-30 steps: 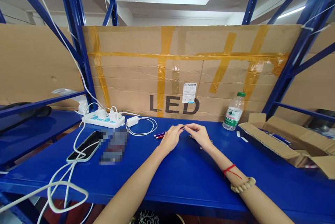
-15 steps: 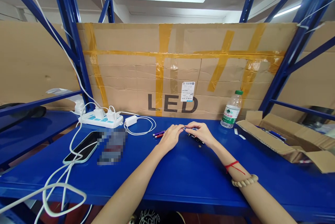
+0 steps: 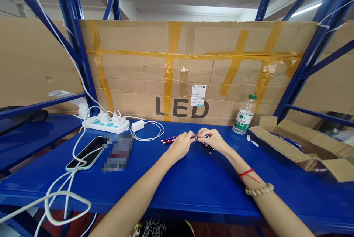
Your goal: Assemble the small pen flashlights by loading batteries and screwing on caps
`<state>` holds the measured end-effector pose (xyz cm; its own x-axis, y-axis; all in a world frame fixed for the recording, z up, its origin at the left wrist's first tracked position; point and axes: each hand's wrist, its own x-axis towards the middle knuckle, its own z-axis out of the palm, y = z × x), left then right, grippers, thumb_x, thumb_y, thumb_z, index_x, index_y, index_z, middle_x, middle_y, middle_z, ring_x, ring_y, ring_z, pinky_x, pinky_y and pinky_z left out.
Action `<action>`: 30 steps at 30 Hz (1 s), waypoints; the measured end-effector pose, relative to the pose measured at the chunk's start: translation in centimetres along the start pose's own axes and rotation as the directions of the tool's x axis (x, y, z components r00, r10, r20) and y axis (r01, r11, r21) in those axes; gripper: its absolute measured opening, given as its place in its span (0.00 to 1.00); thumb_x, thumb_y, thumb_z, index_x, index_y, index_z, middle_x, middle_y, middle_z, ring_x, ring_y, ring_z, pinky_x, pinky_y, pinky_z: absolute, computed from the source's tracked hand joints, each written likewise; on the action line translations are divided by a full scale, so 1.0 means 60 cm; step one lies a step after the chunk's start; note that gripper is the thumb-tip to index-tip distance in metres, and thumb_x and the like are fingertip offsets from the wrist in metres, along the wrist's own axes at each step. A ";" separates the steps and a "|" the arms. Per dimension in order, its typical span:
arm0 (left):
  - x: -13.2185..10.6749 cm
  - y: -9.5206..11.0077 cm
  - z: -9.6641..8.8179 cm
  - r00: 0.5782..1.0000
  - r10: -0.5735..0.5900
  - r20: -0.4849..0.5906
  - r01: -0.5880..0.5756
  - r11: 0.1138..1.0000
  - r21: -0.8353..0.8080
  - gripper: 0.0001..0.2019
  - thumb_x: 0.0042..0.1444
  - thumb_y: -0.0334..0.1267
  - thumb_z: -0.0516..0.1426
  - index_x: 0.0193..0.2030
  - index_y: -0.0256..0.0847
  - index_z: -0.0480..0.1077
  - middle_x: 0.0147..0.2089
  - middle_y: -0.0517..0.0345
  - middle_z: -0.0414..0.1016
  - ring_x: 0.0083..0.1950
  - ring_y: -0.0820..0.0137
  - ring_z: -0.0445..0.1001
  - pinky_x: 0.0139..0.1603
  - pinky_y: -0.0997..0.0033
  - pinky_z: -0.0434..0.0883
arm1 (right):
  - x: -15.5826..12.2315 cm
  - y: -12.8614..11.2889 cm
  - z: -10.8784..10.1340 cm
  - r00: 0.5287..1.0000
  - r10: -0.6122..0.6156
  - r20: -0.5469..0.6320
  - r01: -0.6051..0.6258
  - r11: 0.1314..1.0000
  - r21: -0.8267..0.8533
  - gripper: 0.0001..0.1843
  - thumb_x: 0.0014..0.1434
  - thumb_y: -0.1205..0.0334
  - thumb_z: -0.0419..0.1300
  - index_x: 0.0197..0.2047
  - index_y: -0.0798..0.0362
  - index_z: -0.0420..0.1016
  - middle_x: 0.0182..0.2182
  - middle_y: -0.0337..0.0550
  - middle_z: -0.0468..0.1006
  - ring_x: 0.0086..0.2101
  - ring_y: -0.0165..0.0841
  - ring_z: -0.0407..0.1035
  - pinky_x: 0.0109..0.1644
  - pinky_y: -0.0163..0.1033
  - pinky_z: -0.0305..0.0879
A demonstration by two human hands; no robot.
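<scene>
My left hand [image 3: 181, 145] and my right hand [image 3: 211, 139] meet over the middle of the blue table. Both are closed in a pinch at a small shiny piece [image 3: 196, 138] between their fingertips, with a hint of red by the left fingers. Fingers cover most of it, so its exact kind is unclear. A purple pen [image 3: 167, 138] and a red pen [image 3: 167, 142] lie just left of my left hand, partly hidden by it. Under my right hand lies a black pen-like part [image 3: 210, 147], and a tiny round piece [image 3: 210, 153] rests beside it.
A water bottle [image 3: 243, 117] and an open cardboard box [image 3: 282, 146] with pens [image 3: 290, 141] stand to the right. On the left are a power strip [image 3: 96, 124], a phone [image 3: 87, 154], a blurred-out flat item [image 3: 118, 154] and white cables [image 3: 73, 194]. Cardboard [image 3: 138, 78] walls the back.
The fingertips stay together, with the right fingers slightly more curled around the small shiny piece. A little red now shows by the left fingertips. The view has shifted slightly.
</scene>
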<state>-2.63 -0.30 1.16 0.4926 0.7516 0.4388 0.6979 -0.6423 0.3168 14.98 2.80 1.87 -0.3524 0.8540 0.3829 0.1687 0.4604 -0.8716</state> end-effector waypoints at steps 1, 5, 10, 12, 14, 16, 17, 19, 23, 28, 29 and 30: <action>0.001 -0.002 0.001 1.000 0.011 0.014 -0.011 0.999 0.038 0.09 0.63 0.38 0.40 0.41 0.41 0.58 0.41 0.54 0.68 0.43 0.68 0.67 0.45 0.69 0.62 | -0.001 0.002 0.001 1.000 0.003 0.008 -0.002 1.000 -0.012 0.14 0.37 0.54 0.66 0.19 0.57 0.72 0.27 0.39 0.67 0.19 0.22 0.60 0.15 0.28 0.58; 0.002 -0.010 0.003 0.998 0.050 0.044 -0.055 0.992 0.116 0.10 0.62 0.38 0.40 0.41 0.40 0.59 0.41 0.54 0.69 0.43 0.67 0.67 0.45 0.68 0.61 | -0.003 0.006 0.004 0.999 0.013 0.038 -0.011 0.998 -0.056 0.15 0.37 0.52 0.66 0.19 0.57 0.72 0.25 0.38 0.67 0.19 0.22 0.59 0.15 0.29 0.57; 0.003 -0.010 0.002 0.997 0.074 0.000 -0.073 0.989 0.129 0.10 0.62 0.37 0.41 0.39 0.40 0.60 0.41 0.55 0.70 0.43 0.68 0.66 0.45 0.68 0.61 | -0.004 0.000 0.009 1.000 0.000 0.031 0.001 0.999 -0.043 0.17 0.38 0.50 0.65 0.19 0.57 0.70 0.24 0.37 0.67 0.18 0.22 0.58 0.15 0.30 0.57; 0.003 -0.009 0.001 0.996 0.083 -0.034 -0.078 0.989 0.122 0.09 0.62 0.37 0.41 0.38 0.40 0.60 0.41 0.55 0.70 0.42 0.68 0.66 0.44 0.69 0.61 | -0.004 -0.004 0.010 1.000 -0.011 0.016 0.011 0.999 -0.040 0.17 0.38 0.50 0.65 0.19 0.57 0.69 0.23 0.37 0.67 0.17 0.21 0.58 0.15 0.30 0.57; 0.004 -0.010 0.003 0.993 0.095 -0.066 -0.087 0.990 0.108 0.08 0.62 0.36 0.42 0.38 0.40 0.60 0.41 0.56 0.70 0.41 0.68 0.66 0.44 0.69 0.61 | -0.004 -0.006 0.011 1.000 -0.017 0.002 0.017 0.999 -0.043 0.18 0.38 0.50 0.66 0.18 0.57 0.69 0.23 0.37 0.67 0.17 0.21 0.58 0.16 0.30 0.57; 0.005 -0.011 0.005 0.991 0.096 -0.092 -0.088 0.992 0.093 0.07 0.61 0.36 0.43 0.38 0.40 0.60 0.40 0.56 0.70 0.41 0.68 0.66 0.43 0.68 0.62 | -0.003 -0.007 0.010 1.000 -0.020 -0.006 0.020 0.999 -0.048 0.18 0.37 0.50 0.66 0.18 0.57 0.69 0.23 0.37 0.67 0.17 0.21 0.58 0.16 0.30 0.57; 0.005 -0.011 0.006 0.990 0.095 -0.104 -0.086 0.993 0.085 0.07 0.61 0.36 0.43 0.38 0.40 0.61 0.40 0.56 0.70 0.40 0.68 0.66 0.42 0.68 0.62 | -0.002 -0.006 0.009 1.000 -0.024 -0.007 0.023 0.999 -0.049 0.18 0.37 0.50 0.66 0.18 0.57 0.69 0.23 0.38 0.67 0.17 0.21 0.59 0.16 0.30 0.57; 0.006 -0.012 0.008 0.988 0.091 -0.123 -0.084 0.995 0.061 0.07 0.61 0.36 0.44 0.38 0.39 0.61 0.39 0.55 0.70 0.39 0.68 0.66 0.42 0.67 0.63 | -0.001 -0.005 0.008 0.999 -0.032 -0.004 0.031 0.998 -0.046 0.18 0.38 0.50 0.66 0.19 0.58 0.70 0.24 0.38 0.68 0.18 0.21 0.59 0.16 0.29 0.58; 0.007 -0.012 0.008 0.986 0.075 -0.147 -0.079 0.997 -0.024 0.08 0.61 0.38 0.44 0.40 0.41 0.61 0.38 0.56 0.70 0.40 0.69 0.67 0.43 0.69 0.64 | 0.001 -0.005 0.005 0.999 -0.033 -0.011 0.033 0.998 -0.045 0.16 0.40 0.51 0.65 0.22 0.57 0.72 0.26 0.40 0.69 0.19 0.21 0.60 0.18 0.29 0.60; 0.005 -0.008 0.007 0.989 0.029 -0.147 -0.041 0.996 -0.081 0.07 0.61 0.39 0.44 0.42 0.43 0.60 0.40 0.57 0.70 0.43 0.70 0.69 0.45 0.71 0.65 | 0.001 -0.010 0.002 1.000 -0.016 -0.011 0.015 0.999 -0.039 0.15 0.41 0.51 0.65 0.22 0.57 0.73 0.27 0.40 0.70 0.20 0.22 0.60 0.19 0.30 0.61; 0.004 -0.006 0.008 0.990 0.017 -0.139 -0.030 0.996 -0.089 0.07 0.61 0.38 0.44 0.42 0.43 0.60 0.41 0.57 0.70 0.44 0.69 0.69 0.45 0.71 0.65 | 0.001 -0.009 0.001 1.000 -0.012 -0.005 0.011 0.999 -0.036 0.15 0.41 0.51 0.65 0.22 0.57 0.73 0.27 0.40 0.70 0.20 0.22 0.60 0.19 0.30 0.61; 0.003 -0.005 0.008 0.992 0.003 -0.128 -0.016 0.995 -0.098 0.07 0.61 0.38 0.43 0.41 0.43 0.59 0.42 0.57 0.70 0.45 0.69 0.69 0.44 0.70 0.65 | 0.001 -0.008 0.001 1.000 -0.009 0.002 0.009 0.999 -0.033 0.15 0.41 0.51 0.65 0.22 0.57 0.73 0.27 0.40 0.69 0.19 0.22 0.60 0.19 0.30 0.61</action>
<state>-2.47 0.10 0.74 0.4245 0.7239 0.5438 0.6355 -0.6660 0.3906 14.85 2.62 2.27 -0.3555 0.8494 0.3900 0.1955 0.4756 -0.8577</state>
